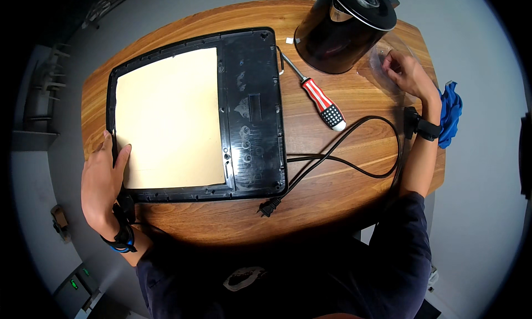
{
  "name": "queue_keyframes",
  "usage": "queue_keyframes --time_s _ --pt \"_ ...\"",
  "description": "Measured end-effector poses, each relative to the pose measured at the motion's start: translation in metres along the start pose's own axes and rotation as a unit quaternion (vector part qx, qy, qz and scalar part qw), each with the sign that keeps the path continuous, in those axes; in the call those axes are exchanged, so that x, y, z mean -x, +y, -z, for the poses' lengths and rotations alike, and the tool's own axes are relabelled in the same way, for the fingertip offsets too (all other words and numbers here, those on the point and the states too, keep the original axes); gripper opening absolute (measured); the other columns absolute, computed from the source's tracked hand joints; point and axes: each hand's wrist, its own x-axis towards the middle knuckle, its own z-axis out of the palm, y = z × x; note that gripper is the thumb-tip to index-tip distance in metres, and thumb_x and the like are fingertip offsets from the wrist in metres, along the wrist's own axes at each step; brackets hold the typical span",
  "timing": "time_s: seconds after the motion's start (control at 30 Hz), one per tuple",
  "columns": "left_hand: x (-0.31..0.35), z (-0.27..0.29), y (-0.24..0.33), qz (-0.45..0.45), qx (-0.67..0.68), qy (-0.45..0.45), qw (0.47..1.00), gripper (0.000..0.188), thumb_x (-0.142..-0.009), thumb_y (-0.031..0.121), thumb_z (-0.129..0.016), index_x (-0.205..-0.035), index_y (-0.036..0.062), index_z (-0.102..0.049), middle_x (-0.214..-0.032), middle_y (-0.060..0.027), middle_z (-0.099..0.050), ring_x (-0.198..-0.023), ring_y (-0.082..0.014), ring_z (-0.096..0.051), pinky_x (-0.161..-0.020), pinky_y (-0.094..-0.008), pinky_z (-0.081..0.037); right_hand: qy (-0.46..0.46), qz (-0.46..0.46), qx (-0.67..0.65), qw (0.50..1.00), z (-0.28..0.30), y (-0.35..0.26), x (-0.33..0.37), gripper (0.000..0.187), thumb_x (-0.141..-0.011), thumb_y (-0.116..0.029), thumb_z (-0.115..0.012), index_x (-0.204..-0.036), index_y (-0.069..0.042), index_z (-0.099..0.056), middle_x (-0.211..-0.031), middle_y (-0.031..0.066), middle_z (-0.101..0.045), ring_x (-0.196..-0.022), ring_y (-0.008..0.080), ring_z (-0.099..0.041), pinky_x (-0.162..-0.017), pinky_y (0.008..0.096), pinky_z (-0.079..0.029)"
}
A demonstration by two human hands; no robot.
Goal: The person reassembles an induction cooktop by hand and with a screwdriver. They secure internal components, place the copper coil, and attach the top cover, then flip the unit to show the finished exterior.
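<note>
A flat black appliance panel (252,108) with a beige rectangular board (169,117) set in it lies on the wooden table (332,191). My left hand (102,180) grips the panel's near left edge, thumb on the board. My right hand (404,72) reaches to the far right and touches a clear plastic piece (382,58) beside a black electric kettle (343,28); whether it holds it I cannot tell. A screwdriver (321,100) with a red-and-white striped handle lies between the panel and the kettle.
A black power cord (354,153) loops across the right half of the table, its plug (269,207) near the front edge. A blue cloth (450,114) hangs off the right edge. A small white scrap (289,40) lies by the kettle.
</note>
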Motion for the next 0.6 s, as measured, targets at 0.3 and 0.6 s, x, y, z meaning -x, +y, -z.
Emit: queue_keyframes --time_s 0.3,0.6 --pt "-0.003 0.005 0.003 0.033 0.011 -0.044 0.998 0.073 -0.115 0.049 -0.063 -0.162 -0.0063 -0.057 -0.126 -0.0389 -0.074 -0.123 -0.0501 -0.073 -0.109 -0.052 -0.056 -0.005 0.015 -0.027 1.0 -0.006 0.012 -0.002 0.017 -0.092 0.006 -0.076 -0.108 0.001 -0.07 -0.093 0.0061 -0.069 -0.088 0.0181 -0.065 -0.082 0.0339 -0.056" --pt "-0.001 0.001 0.0 0.007 0.016 -0.01 1.0 0.069 -0.116 0.043 -0.062 -0.158 -0.0125 -0.058 -0.122 -0.0343 -0.076 -0.115 -0.048 -0.073 -0.103 -0.0526 -0.056 -0.002 0.022 -0.026 0.999 -0.006 0.0 -0.003 0.019 -0.092 0.005 -0.078 -0.109 0.0 -0.071 -0.094 0.0069 -0.069 -0.089 0.0194 -0.065 -0.083 0.0356 -0.056"
